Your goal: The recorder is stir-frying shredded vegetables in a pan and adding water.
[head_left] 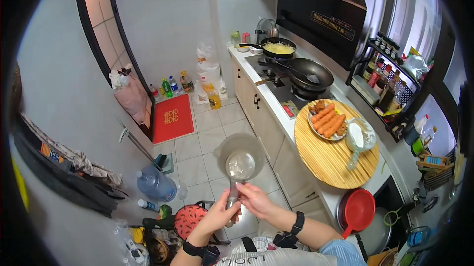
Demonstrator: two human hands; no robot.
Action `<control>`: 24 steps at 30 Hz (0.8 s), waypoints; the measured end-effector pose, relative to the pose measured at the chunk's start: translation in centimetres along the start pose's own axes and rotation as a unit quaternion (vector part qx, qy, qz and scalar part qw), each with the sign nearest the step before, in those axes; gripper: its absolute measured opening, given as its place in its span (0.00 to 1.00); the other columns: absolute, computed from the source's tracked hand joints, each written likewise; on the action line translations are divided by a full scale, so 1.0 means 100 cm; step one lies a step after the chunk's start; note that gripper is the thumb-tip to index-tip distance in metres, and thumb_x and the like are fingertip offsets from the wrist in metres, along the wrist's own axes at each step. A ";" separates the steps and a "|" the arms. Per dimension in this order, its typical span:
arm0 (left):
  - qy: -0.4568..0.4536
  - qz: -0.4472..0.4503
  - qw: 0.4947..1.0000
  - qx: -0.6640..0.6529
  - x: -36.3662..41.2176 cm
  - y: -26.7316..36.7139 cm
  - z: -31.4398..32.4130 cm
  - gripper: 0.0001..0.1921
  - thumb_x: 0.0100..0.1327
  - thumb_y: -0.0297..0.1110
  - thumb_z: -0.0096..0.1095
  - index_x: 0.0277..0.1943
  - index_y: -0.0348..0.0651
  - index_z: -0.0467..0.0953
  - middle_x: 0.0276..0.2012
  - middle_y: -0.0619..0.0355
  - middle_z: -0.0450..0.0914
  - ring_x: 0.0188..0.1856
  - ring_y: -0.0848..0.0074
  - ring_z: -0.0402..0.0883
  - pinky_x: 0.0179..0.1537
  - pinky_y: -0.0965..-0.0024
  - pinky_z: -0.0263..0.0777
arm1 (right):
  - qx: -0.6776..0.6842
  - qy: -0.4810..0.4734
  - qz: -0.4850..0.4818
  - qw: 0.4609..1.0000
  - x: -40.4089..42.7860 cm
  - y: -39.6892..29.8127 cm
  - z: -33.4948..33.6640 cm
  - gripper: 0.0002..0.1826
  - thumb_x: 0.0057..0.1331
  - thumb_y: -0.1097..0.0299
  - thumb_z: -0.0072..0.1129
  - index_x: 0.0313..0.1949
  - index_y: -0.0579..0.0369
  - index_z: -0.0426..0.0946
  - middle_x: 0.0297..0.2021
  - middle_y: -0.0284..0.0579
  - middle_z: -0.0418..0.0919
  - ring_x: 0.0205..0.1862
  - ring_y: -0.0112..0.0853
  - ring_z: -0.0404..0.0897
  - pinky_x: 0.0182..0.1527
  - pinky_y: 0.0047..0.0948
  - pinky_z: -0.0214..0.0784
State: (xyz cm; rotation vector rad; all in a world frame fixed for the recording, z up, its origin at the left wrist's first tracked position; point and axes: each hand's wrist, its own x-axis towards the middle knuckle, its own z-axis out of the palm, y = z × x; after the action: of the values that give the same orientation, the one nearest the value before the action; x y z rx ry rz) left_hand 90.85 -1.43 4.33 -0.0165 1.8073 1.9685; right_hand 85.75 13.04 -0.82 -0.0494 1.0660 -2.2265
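Observation:
A translucent grey plastic ladle-like scoop (240, 156) is held upright over the tiled floor, with a little clear liquid seemingly at its bottom. My left hand (226, 208) is closed around its handle. The fingers of my right hand (253, 199) grip the upper handle from the other side. To the right, a round slatted bamboo lid (314, 162) lies on the counter. On it stand a plate of orange fried sticks (327, 119) and a clear scoop (357, 138) with white powder or paste inside.
A black pan of pale shreds (278, 47) and a dark wok (318, 71) sit on the stove. A red scoop (359, 208) rests on basins near the sink. A red patterned stool (190, 219) and a large water jug (157, 188) stand on the floor to the left.

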 end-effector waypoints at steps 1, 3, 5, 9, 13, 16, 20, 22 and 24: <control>0.001 0.001 1.000 0.000 0.005 -0.004 -0.015 0.20 0.66 0.31 0.47 0.59 0.38 0.57 0.29 0.60 0.72 0.26 0.80 0.73 0.27 0.78 0.67 | 0.000 -0.002 0.000 1.000 0.018 0.002 0.006 0.16 0.69 0.60 0.40 0.43 0.61 0.68 0.41 0.44 0.74 0.40 0.28 0.75 0.46 0.30 0.67; -0.018 0.035 0.989 0.144 0.016 -0.018 -0.047 0.19 0.69 0.37 0.41 0.59 0.37 0.59 0.35 0.57 0.74 0.34 0.77 0.74 0.35 0.75 0.69 | -0.005 0.055 0.054 0.997 0.055 0.000 0.016 0.15 0.69 0.61 0.39 0.43 0.61 0.66 0.40 0.44 0.74 0.36 0.29 0.75 0.40 0.32 0.70; -0.045 -0.022 0.999 0.006 0.024 -0.032 -0.080 0.21 0.71 0.43 0.35 0.59 0.38 0.61 0.40 0.55 0.74 0.38 0.75 0.74 0.40 0.73 0.69 | -0.008 0.079 0.086 0.993 0.089 -0.019 0.017 0.16 0.69 0.61 0.38 0.44 0.63 0.64 0.36 0.44 0.73 0.31 0.31 0.75 0.33 0.34 0.72; 0.112 -0.040 0.991 -0.061 0.062 -0.063 -0.149 0.17 0.70 0.39 0.39 0.55 0.39 0.65 0.35 0.53 0.78 0.32 0.77 0.76 0.33 0.78 0.70 | -0.101 0.051 0.178 0.978 0.154 -0.076 0.001 0.14 0.70 0.59 0.36 0.44 0.57 0.60 0.31 0.40 0.68 0.22 0.29 0.71 0.25 0.31 0.71; 0.422 -0.059 0.887 -0.180 0.081 -0.197 -0.255 0.13 0.68 0.38 0.43 0.47 0.40 0.69 0.27 0.53 0.78 0.23 0.76 0.75 0.26 0.76 0.70 | -0.118 -0.014 0.206 0.971 0.205 -0.179 0.010 0.11 0.69 0.60 0.38 0.43 0.54 0.60 0.29 0.38 0.68 0.18 0.23 0.66 0.18 0.24 0.61; 0.426 -0.058 0.874 -0.229 0.101 -0.144 -0.258 0.09 0.61 0.34 0.52 0.43 0.43 0.73 0.29 0.65 0.71 0.29 0.80 0.71 0.29 0.79 0.65 | -0.198 0.015 0.139 0.970 0.247 -0.272 -0.004 0.10 0.66 0.64 0.43 0.38 0.57 0.60 0.23 0.39 0.67 0.16 0.25 0.65 0.17 0.27 0.62; 0.454 -0.145 0.857 -0.194 0.142 -0.129 -0.277 0.11 0.63 0.40 0.48 0.41 0.44 0.72 0.27 0.65 0.71 0.28 0.80 0.70 0.27 0.78 0.64 | -0.265 0.093 0.035 0.959 0.299 -0.380 -0.024 0.10 0.64 0.66 0.46 0.29 0.59 0.66 0.21 0.40 0.69 0.16 0.26 0.67 0.16 0.27 0.62; 0.444 -0.131 0.861 -0.212 0.180 -0.139 -0.301 0.12 0.63 0.41 0.49 0.42 0.42 0.72 0.27 0.62 0.73 0.28 0.79 0.72 0.27 0.76 0.66 | -0.281 0.144 0.002 0.949 0.320 -0.431 -0.040 0.11 0.65 0.65 0.45 0.28 0.59 0.66 0.21 0.40 0.70 0.16 0.26 0.67 0.16 0.26 0.62; 0.426 -0.138 0.864 -0.229 0.224 -0.144 -0.335 0.13 0.64 0.41 0.49 0.42 0.41 0.72 0.29 0.61 0.74 0.29 0.77 0.72 0.28 0.75 0.67 | -0.258 0.206 -0.033 0.943 0.339 -0.471 -0.060 0.11 0.65 0.65 0.44 0.28 0.59 0.66 0.20 0.40 0.70 0.15 0.25 0.67 0.15 0.26 0.62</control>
State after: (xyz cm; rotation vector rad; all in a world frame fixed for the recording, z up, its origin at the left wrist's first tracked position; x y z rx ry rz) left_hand 65.86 -25.40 -20.78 -1.4115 1.5618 2.2827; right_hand 31.74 18.76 20.39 0.1644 1.8826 -1.9970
